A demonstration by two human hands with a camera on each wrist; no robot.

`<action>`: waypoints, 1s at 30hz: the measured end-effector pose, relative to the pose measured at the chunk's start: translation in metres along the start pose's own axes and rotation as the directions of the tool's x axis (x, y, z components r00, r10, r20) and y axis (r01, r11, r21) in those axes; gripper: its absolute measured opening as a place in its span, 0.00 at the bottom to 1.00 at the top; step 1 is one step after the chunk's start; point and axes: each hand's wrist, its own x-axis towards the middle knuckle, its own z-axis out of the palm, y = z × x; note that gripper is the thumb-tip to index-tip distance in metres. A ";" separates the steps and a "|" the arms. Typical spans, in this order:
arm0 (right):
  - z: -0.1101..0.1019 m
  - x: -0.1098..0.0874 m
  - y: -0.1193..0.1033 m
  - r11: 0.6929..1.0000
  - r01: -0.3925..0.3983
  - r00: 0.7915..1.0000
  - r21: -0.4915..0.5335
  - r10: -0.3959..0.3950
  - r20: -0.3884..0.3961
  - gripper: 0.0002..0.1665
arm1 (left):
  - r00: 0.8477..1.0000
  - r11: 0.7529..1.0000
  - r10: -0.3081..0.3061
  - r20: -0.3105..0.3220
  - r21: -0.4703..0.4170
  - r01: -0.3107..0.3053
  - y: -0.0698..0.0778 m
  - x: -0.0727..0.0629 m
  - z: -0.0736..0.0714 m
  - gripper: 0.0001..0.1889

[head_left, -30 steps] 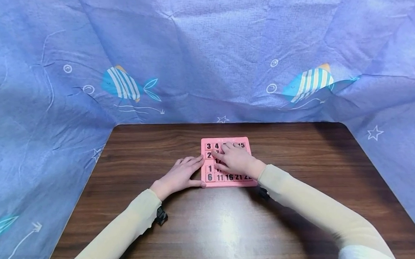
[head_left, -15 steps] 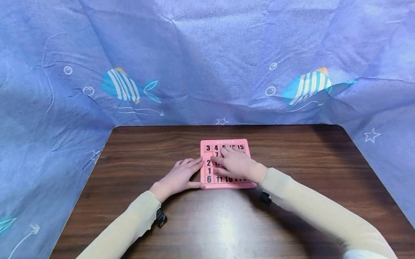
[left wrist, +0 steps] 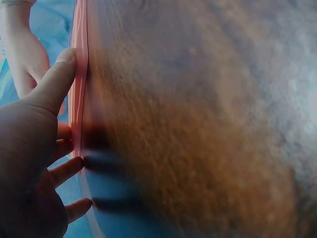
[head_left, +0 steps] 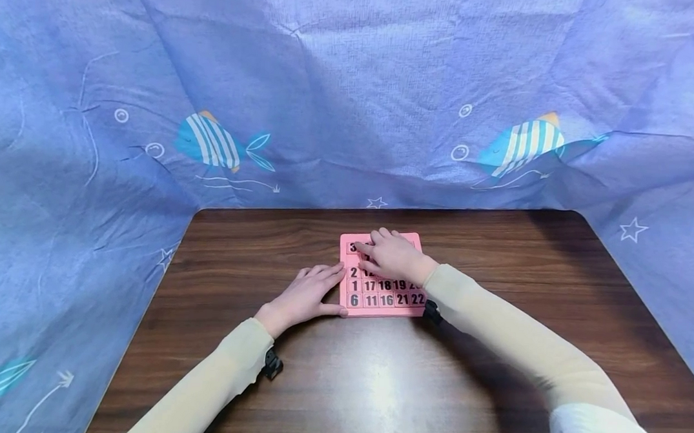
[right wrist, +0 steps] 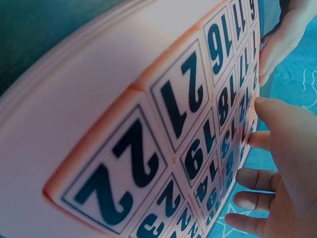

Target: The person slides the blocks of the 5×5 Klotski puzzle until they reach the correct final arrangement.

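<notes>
A pink number slide puzzle (head_left: pixel 386 313) lies on the table, with black numbers on its square tiles. Along its left edge, my left hand (head_left: pixel 305 293) touches the frame with straight fingers, the thumb by the lower left corner. My right hand (head_left: pixel 395 256) reaches over the upper rows, its fingertips on the tiles near the 3 tile (head_left: pixel 353 248). Much of the top two rows is hidden under this hand. A gap shows in the left column between the 3 and the 2 tile (head_left: pixel 353 272). In the right wrist view, the 22 tile (right wrist: pixel 119 168) is close to the camera.
The dark wooden table (head_left: pixel 253 238) has a glossy patch of light in front of the puzzle. Behind it hangs a blue cloth (head_left: pixel 353 81) printed with fish and stars. A black wrist camera (head_left: pixel 273 363) sits under the left cuff.
The 2 tile has slid down one place in the left column, leaving the gap above it. My right hand has then moved up to the top rows. The left hand stays at the edge.
</notes>
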 end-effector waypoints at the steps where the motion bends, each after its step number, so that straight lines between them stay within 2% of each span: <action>1: -0.001 0.000 -0.001 1.000 0.000 1.000 -0.002 0.000 0.001 0.31 | 1.000 1.000 -0.002 0.000 -0.003 0.002 0.000 0.000 0.000 0.48; 6: -0.002 -0.004 -0.004 0.999 0.026 0.999 -0.021 -0.027 -0.023 0.32 | 1.000 1.000 -0.003 -0.005 0.005 0.003 -0.001 0.001 0.001 0.48; 24: -0.003 -0.023 -0.016 0.998 0.058 0.998 0.016 -0.058 -0.006 0.34 | 1.000 1.000 -0.009 -0.007 0.019 0.009 0.003 0.000 -0.003 0.48; 30: -0.003 -0.025 -0.007 0.998 0.024 1.000 0.049 -0.023 -0.021 0.34 | 1.000 1.000 -0.005 -0.010 0.019 0.005 0.003 -0.001 -0.001 0.48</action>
